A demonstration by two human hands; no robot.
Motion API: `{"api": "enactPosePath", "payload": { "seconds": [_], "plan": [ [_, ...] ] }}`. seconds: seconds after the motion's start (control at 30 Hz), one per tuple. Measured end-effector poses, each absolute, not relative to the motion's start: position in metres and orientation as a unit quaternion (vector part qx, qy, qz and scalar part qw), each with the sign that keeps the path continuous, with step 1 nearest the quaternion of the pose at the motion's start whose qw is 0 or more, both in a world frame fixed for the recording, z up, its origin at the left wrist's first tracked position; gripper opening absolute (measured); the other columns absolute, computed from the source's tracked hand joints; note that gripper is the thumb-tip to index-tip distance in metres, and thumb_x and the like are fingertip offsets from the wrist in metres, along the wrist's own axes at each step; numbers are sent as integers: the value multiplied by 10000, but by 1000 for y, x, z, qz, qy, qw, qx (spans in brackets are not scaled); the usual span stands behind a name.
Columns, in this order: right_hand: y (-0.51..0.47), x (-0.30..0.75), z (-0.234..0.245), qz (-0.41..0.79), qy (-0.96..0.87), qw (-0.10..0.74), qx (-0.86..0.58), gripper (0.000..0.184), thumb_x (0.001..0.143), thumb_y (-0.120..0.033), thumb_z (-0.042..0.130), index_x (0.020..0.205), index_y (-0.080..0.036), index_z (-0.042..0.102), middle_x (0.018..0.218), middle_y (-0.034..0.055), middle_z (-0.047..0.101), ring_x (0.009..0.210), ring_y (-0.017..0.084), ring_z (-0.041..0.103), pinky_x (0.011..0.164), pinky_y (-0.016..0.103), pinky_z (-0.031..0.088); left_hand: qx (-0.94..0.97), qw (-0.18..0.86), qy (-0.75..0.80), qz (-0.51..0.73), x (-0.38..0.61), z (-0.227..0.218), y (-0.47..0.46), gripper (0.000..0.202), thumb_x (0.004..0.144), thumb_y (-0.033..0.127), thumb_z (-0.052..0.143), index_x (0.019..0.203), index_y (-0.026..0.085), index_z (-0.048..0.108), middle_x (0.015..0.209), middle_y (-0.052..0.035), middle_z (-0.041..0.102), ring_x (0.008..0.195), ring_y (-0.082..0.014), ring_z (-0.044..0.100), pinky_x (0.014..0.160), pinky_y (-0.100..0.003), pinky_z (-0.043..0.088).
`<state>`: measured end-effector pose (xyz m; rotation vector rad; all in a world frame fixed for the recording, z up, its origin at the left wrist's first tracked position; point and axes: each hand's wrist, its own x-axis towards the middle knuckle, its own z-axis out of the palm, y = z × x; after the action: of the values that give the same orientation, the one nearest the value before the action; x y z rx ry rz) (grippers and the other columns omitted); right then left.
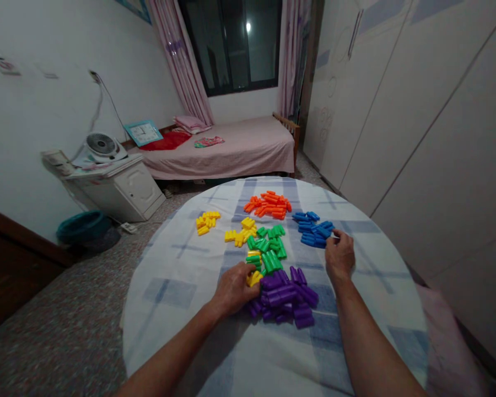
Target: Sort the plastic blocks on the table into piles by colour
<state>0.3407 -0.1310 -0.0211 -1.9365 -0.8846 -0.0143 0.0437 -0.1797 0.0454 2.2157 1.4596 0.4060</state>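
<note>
Plastic pegs [281, 295] lie under the curled left hand [233, 289], beside the right hand [339, 256].

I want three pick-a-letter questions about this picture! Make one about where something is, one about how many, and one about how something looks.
1. Which pieces is the right hand nearest?
A orange
B blue
C yellow

2. How many colours do the plastic pieces have?
A three
B five
C eight

3. How do the curtains hang?
A pulled to the sides of the window
B shut across the whole window
C lying on the floor

Answers:
1 B, the blue pieces sit right by its fingers.
2 B, orange, yellow, green, blue and purple show.
3 A, dark glass shows between them.
</note>
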Motion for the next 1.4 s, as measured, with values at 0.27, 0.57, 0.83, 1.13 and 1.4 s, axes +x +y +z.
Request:
{"api": "enactPosePath", "payload": {
  "seconds": [0.27, 0.57, 0.83, 1.13, 1.4],
  "plan": [
    [-134, 338, -15, 3, -364, 467, -806, 382, 772, -273, 412, 1087, -186, 609, 1059, 90, 574, 870, 206, 538, 788, 325, 392, 603, 485, 564, 289, 13, 51, -163, 476, 748, 376, 524, 1163, 155, 598, 939, -48, 633, 666, -130, 563, 566, -238, 437],
    [-134, 338, -14, 8, -365, 465, -806, 386, 760, -282, 431, 1088, -189, 613, 1032, 82, 571, 864, 212, 534, 780, 335, 395, 714, -45, 633, 296, -49, 26, -85, 349, 788, 255, 496, 1109, 155, 590, 992, -90, 588, 918, -220, 566, 827, -339, 459],
    [-135, 338, -13, 10, -364, 465, -807, 392, 753, -273, 424, 1082, -180, 615, 1054, 94, 572, 886, 218, 536, 800, 346, 396, 713, -107, 649, 244, -62, -2, -35, 444, 835, 335, 486, 1236, 143, 490, 1211, -165, 502, 1089, -284, 481, 921, -432, 402],
    [-134, 337, -13, 10, -357, 467, -809, 390, 752, -267, 414, 1074, -193, 621, 1053, 88, 582, 873, 213, 534, 795, 346, 398, 833, 22, 488, 260, -10, 32, -100, 167, 815, 231, 514, 929, 179, 624, 947, -72, 600, 940, -206, 541, 876, -349, 426],
    [-134, 338, -14, 14, -361, 466, -808, 386, 756, -259, 415, 1082, -194, 611, 1062, 85, 576, 890, 206, 537, 809, 338, 400, 869, 130, 434, 198, 34, 36, -162, 120, 820, 241, 525, 884, 194, 614, 874, -41, 558, 850, -169, 534, 766, -291, 439]
  ]
}}
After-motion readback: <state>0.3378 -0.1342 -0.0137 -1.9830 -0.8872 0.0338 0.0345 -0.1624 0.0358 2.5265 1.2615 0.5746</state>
